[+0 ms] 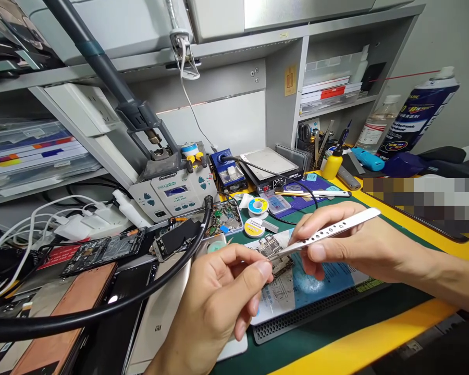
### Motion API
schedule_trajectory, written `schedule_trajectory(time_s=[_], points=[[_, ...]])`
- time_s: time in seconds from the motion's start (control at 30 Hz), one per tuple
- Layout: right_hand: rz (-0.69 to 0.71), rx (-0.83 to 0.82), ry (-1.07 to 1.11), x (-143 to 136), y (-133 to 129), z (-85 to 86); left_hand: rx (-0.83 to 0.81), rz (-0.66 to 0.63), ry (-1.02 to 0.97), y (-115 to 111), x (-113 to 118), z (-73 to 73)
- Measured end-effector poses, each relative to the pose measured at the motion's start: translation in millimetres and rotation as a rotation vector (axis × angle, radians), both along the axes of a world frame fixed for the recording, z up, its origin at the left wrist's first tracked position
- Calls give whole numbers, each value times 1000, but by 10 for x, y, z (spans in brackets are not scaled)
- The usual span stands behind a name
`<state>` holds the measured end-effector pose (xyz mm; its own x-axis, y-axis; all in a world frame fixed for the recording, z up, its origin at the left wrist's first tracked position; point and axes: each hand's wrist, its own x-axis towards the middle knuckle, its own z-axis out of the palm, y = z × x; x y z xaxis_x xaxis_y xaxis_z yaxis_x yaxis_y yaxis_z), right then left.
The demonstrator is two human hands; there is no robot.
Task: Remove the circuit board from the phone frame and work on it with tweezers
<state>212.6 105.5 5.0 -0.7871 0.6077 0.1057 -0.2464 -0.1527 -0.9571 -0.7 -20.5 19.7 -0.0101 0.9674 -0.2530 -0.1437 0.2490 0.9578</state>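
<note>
circuit board on blue mat, tabletop middle. right hand pinching tweezers, tips on board. left hand fingers pressed together beside tips. slip risk: tweezers could scratch board or flick small part away.

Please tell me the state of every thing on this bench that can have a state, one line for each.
left hand: raised over the mat, thumb and forefinger pinched at the tweezers' tip.
right hand: grips the tweezers.
tweezers: held nearly level, tip at the circuit board.
circuit board: flat on the blue mat.
soldering station: display lit.
yellow bottle: upright, capped.
spray can: tilted, cap on.
</note>
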Motion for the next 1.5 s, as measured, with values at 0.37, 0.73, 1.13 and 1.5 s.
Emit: schedule_trajectory(time_s=[0.37,0.73,1.13,1.5], points=[[94,-199,62,-84,-17,164,25,-2,48,-1,-17,5],[96,-210,41,-61,-16,126,-23,15,-118,-17,38,111],[46,-191,25,-95,-51,163,99,140,64,-21,125,60],[17,-279,50,-135,-21,137,25,124,-60,-10,89,77]])
